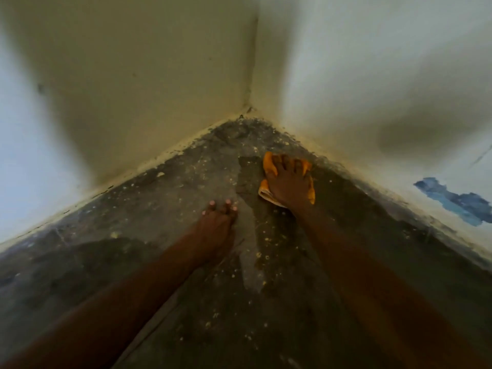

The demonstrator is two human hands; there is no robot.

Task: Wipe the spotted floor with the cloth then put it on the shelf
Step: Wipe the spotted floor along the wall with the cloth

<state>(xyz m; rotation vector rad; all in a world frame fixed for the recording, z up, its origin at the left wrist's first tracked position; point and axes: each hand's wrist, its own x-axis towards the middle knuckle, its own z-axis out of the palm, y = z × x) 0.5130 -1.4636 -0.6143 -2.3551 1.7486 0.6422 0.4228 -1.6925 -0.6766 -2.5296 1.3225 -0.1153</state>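
Cloth lies on the floor close to the corner where the two walls meet, nearer the right wall than the left wall and just short of the floor's edge along that wall. It is orange, soft and bunched rather than spread flat. One lobe pokes out beyond the thumb side of the hand, and a paler, folded edge shows at its near left corner. A narrow strip of orange shows along the hand's outer side. Most of its middle is hidden under the palm.

The right hand rests on top of the cloth and presses it to the floor. Its fingers are apart, fanned over the fabric with the tips reaching its far edge. Whether the tips hook over that edge cannot be told through the blur.

The left hand sits on bare floor to the left of the cloth and a little nearer the person, apart from it. Its fingers are together, with the tips down on the floor and the pale nails showing.

The floor is dark grey, rough and mottled, and pale specks are scattered over it. They lie thickest between the two forearms. Grime lines the floor's edges below both walls. A ragged blue patch marks the right wall low down.
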